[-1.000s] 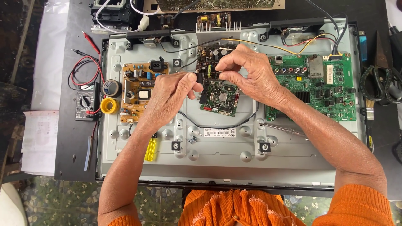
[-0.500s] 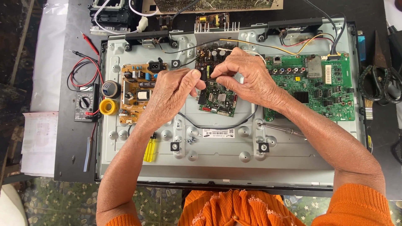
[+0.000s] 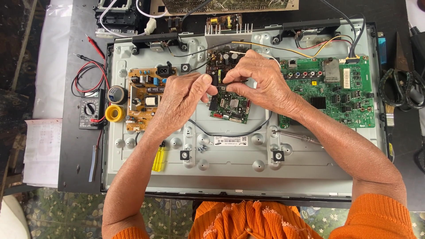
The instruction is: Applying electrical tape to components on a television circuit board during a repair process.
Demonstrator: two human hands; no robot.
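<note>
While both hands are pinching at the small green board mid-frame, left hand and right hand fingertips together; grip edges, avoid flexing.

1. I'm pinching a small dark part with my left hand over the top edge of the small green board.
2. My right hand is meeting it from the other side, fingertips touching the same spot.
3. The small board is lying mid-panel on the grey metal chassis, a black cable looping under it.
4. The tan power board is sitting left of my left hand; the large green mainboard is lying right of my right wrist.
5. The yellow-handled screwdriver is resting by my left forearm.
6. The multimeter and yellow tape roll are sitting at the left edge.
</note>
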